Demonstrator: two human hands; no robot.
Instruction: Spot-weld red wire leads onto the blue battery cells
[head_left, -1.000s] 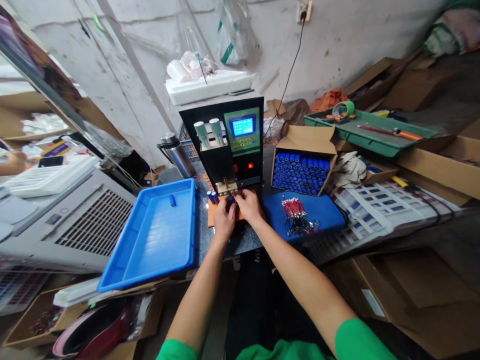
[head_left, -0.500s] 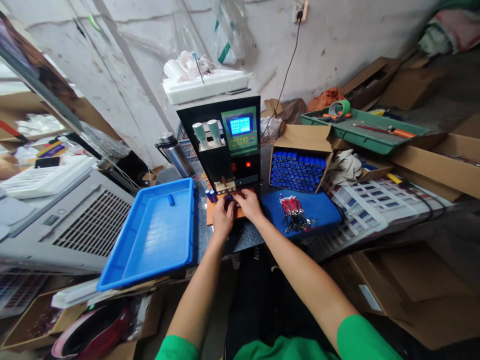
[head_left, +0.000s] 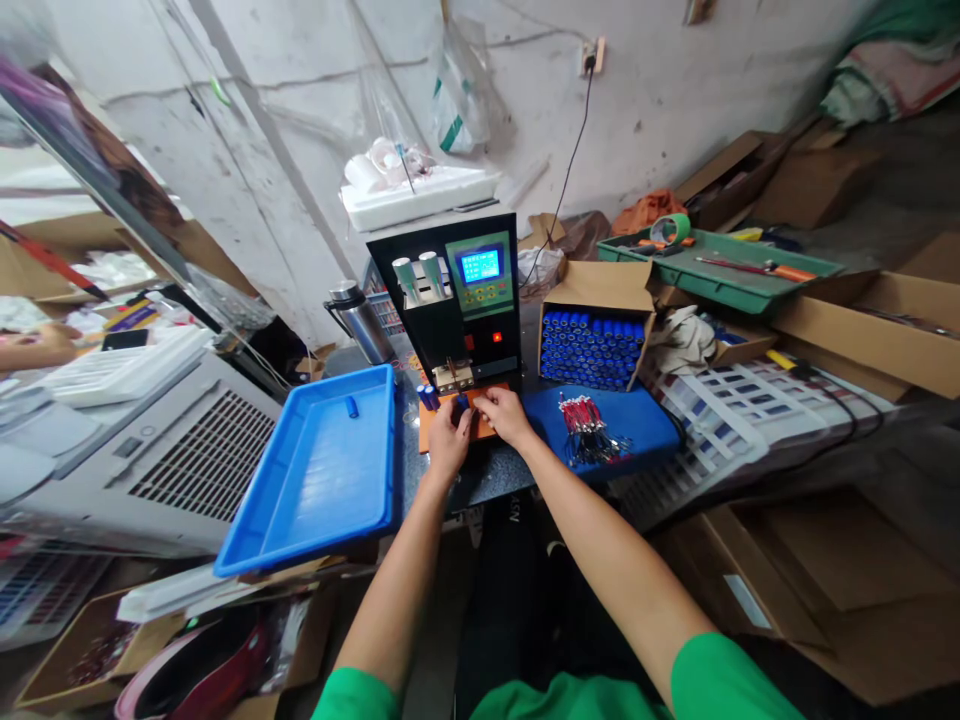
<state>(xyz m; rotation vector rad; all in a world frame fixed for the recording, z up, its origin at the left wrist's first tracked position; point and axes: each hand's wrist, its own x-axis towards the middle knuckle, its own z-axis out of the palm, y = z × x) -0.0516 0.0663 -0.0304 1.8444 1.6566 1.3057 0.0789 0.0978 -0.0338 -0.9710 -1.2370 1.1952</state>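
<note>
Before the black spot welder with its lit screen, both hands work low over an orange board. My left hand is closed around a blue cylindrical battery cell, mostly hidden by the fingers, just below the welder's electrodes. My right hand is closed in a pinch just right of the cell; whatever it holds is too small to make out. Several blue cells stand upright left of my left hand. A bundle of red and black wire leads lies on a blue pad to the right.
A blue tray at left holds one loose cell. Behind the pad stands a cardboard box packed with blue cells. A steel flask stands left of the welder. A green tray with tools lies farther right. Another person's hand shows far left.
The view has shifted slightly, so the scene sits a little lower. My right hand has drawn a little away from my left hand; my left hand still holds the cell.
</note>
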